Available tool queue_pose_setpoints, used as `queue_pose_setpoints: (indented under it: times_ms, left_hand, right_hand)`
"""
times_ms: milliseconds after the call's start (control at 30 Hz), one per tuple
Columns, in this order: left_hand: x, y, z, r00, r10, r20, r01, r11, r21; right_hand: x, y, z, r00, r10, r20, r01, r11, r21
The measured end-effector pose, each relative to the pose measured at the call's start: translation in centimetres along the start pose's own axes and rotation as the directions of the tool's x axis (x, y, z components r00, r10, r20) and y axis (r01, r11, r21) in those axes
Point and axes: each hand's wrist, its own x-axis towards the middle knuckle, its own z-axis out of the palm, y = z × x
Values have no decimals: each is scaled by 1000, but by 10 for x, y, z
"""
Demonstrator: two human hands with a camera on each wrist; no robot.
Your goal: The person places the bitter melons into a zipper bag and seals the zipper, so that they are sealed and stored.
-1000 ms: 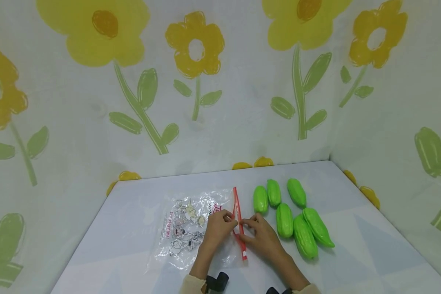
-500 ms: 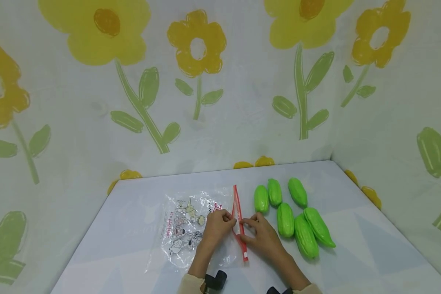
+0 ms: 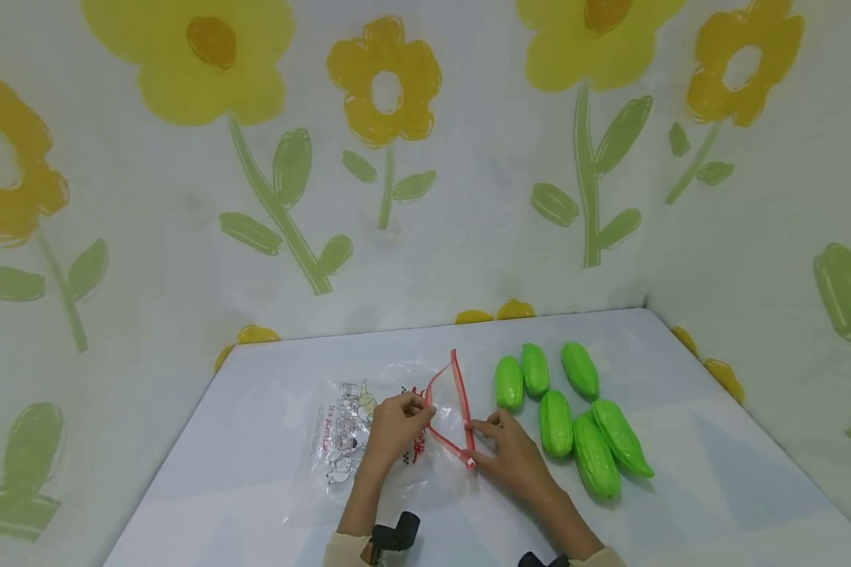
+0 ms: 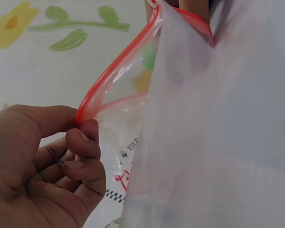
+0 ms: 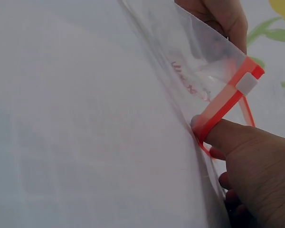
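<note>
A clear plastic zip bag (image 3: 343,441) with cartoon print lies flat on the table, its red-edged mouth spread into a wide gap. My left hand (image 3: 395,425) pinches the near-left red edge (image 4: 115,66) between thumb and forefinger, the other fingers curled below. On the opposite red edge (image 3: 462,386), my right hand (image 3: 509,457) pinches with thumb and fingers. A white slider (image 5: 247,84) sits at one end of the zip, close to the right thumb. Much of the right fingers is hidden behind the plastic in the right wrist view.
Several glossy green, ridged, vegetable-shaped pieces (image 3: 556,424) lie to the right of my right hand. White walls (image 3: 468,236) painted with yellow flowers stand behind and beside the table (image 3: 255,409).
My left hand has moved left with its red edge, so the bag's mouth has widened from a narrow slit to a broad gap. The right hand stays nearly still.
</note>
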Motion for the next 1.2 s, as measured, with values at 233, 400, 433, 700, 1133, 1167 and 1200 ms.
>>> queue_pose_setpoints:
  times_ms: [233,400,433,700,1133,1167,1200]
  left_hand:
    - [0,0,-11,1000,-3,-14,3,999,-35]
    - [3,0,-16,997,-55,-47,54,998,-9]
    - [3,0,-17,997,-64,-51,64,998,-4]
    - [0,-3,-24,996,-43,-81,51,993,103]
    - [-3,-10,-23,998,-38,-45,41,998,55]
    - [-4,-11,-23,998,-40,-49,43,998,52]
    - [-6,-12,-23,998,-42,-54,44,998,47]
  right_hand:
    - [0,-1,0,1000,-1,-11,2,1000,24]
    - [1,-3,-2,999,-26,-34,26,1000,7]
    - [1,-3,-3,999,-30,-37,30,1000,4]
    - [2,-3,-3,999,-42,-34,41,999,-21]
    - [-3,-2,-3,999,-26,-47,30,995,95]
    - [-3,-3,-2,998,-24,-55,31,991,131]
    - [-4,-4,-2,998,-26,-65,37,985,167]
